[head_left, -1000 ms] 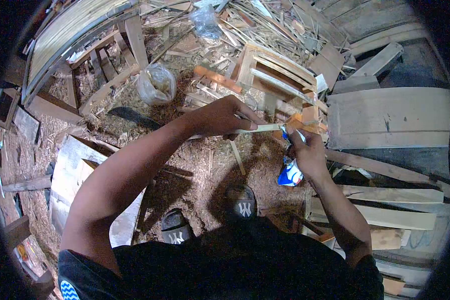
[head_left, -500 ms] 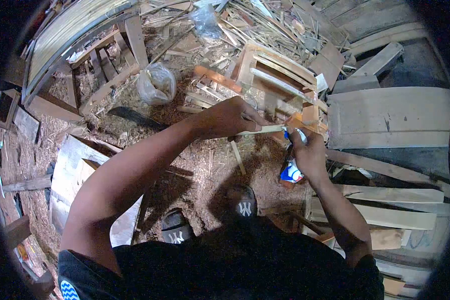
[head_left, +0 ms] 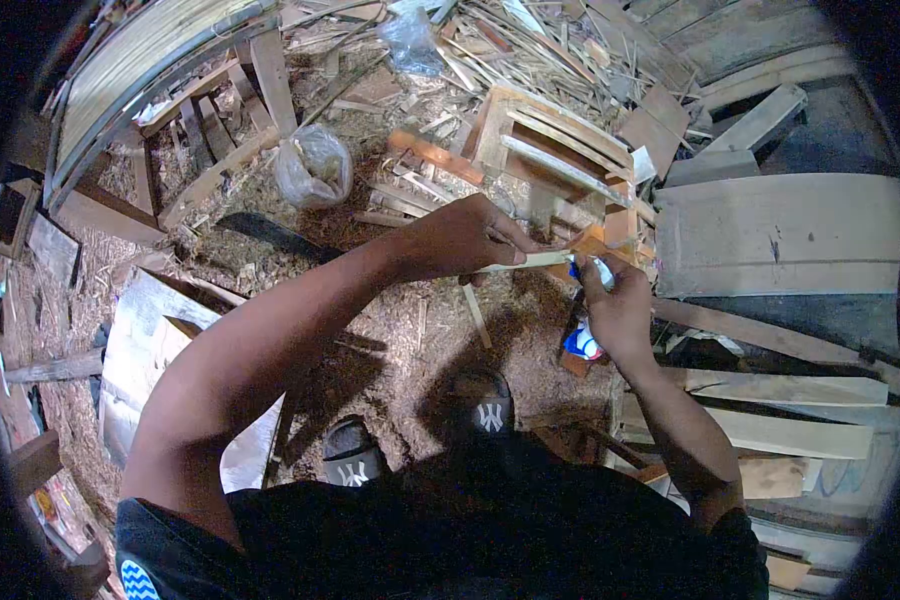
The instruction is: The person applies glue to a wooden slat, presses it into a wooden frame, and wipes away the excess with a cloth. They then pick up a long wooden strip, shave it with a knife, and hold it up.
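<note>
My left hand is closed, its fingers pinching a thin pale wood strip that points to the right. In my right hand is a soft blue-and-white pack with a touch of red; its exact kind I cannot make out. The upper end of the pack meets the right end of the strip, between my right thumb and fingers. Behind that hand shows an orange-brown piece of wood, partly hidden.
A slatted wooden frame lies ahead, near a clear plastic bag. Scrap sticks heap up at the back. Boards stack on the right, and a pale panel leans on the left. Sandals stand on sawdust-covered ground.
Both hands have barely moved. The strip and the pack have shifted very slightly to the right.
</note>
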`<state>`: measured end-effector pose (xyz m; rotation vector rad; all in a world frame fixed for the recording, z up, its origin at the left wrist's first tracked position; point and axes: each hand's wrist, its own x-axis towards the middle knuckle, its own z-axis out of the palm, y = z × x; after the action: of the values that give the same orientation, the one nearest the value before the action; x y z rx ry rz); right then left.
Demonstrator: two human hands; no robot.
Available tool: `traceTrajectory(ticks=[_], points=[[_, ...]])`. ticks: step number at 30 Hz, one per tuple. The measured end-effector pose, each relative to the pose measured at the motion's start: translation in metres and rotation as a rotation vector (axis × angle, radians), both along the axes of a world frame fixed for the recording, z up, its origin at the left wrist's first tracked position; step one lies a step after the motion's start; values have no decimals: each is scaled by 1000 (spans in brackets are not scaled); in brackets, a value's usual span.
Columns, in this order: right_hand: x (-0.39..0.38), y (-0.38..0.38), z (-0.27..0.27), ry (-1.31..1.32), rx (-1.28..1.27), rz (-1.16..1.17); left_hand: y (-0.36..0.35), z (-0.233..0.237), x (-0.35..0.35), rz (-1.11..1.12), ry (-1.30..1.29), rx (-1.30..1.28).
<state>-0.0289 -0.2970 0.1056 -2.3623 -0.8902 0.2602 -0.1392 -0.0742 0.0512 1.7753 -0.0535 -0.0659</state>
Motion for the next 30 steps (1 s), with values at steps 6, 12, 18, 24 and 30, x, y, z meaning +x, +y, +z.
traceTrajectory(ticks=[6, 12, 18, 24, 30], points=[[2, -3, -10, 16, 54, -1, -2, 0, 0, -13, 59, -41], [5, -6, -12, 65, 48, 29, -2, 4, -1, -7, 99, -68], [-1, -3, -3, 113, 51, -51, -2, 5, -3, 31, 123, -119], [10, -13, -17, 120, 72, -74, -1, -3, 1, 44, 52, -107], [6, -16, -24, 208, 191, -57, 1, -3, 1, 39, 128, -144]])
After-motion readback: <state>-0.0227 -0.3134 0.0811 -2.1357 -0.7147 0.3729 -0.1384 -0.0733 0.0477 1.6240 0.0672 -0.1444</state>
